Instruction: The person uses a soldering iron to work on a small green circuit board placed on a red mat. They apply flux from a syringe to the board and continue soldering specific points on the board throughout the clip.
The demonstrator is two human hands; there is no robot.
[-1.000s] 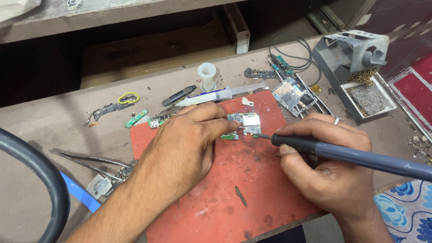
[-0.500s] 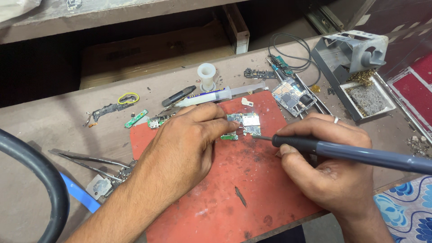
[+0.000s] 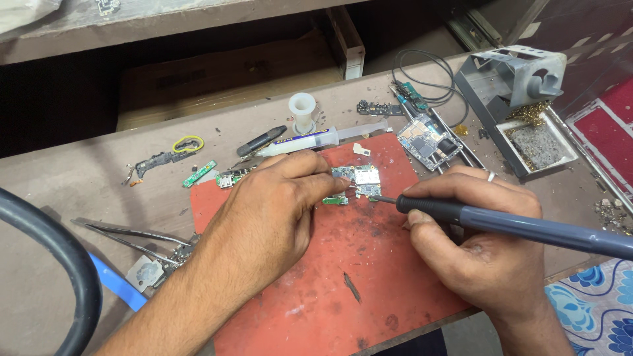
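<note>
Bench: brown worktop [image 3: 79, 191], scuffed, with one red mat [image 3: 369, 277] at centre; dark open shelf behind.
Hands: two, both the person's own.
Left hand [image 3: 277, 211]: palm down on the mat, fingers [image 3: 323, 173] together, pinning the board by its left edge.
Right hand [image 3: 481, 244]: fingers clamped round one iron [image 3: 527, 227], grey-blue handle running off right, tip touching the board's lower right corner. One ring [image 3: 491, 176] on it.
Board [image 3: 359, 181]: small, green, with a silvery shield on top; lies flat on the mat's upper middle, between the two hands. One tiny green piece [image 3: 335, 200] just beside it, lower left.
Syringe [image 3: 316, 140]: one, clear barrel, with a yellow and dark blue label wrapped round it; lies behind the left hand, just off the mat.
Spool [image 3: 302, 112]: one, white, upright, behind the syringe.
Other boards: one larger in a metal frame [image 3: 427, 142] right of the mat; one green strip [image 3: 199, 174] on the left; at least two thin ones near the cable [image 3: 422, 72].
Stand [image 3: 521, 99]: one, grey metal, far right, with brass wool [image 3: 531, 113] and a grey sponge [image 3: 537, 146] in its tray.
Tweezers [image 3: 132, 234]: one pair, left, beside a blue strip [image 3: 115, 283].
Loop [image 3: 188, 144]: one, yellow, upper left.
Hose [image 3: 46, 264]: one, thick and black, bottom left corner.
Cloth [image 3: 593, 310]: blue floral, bottom right.
</note>
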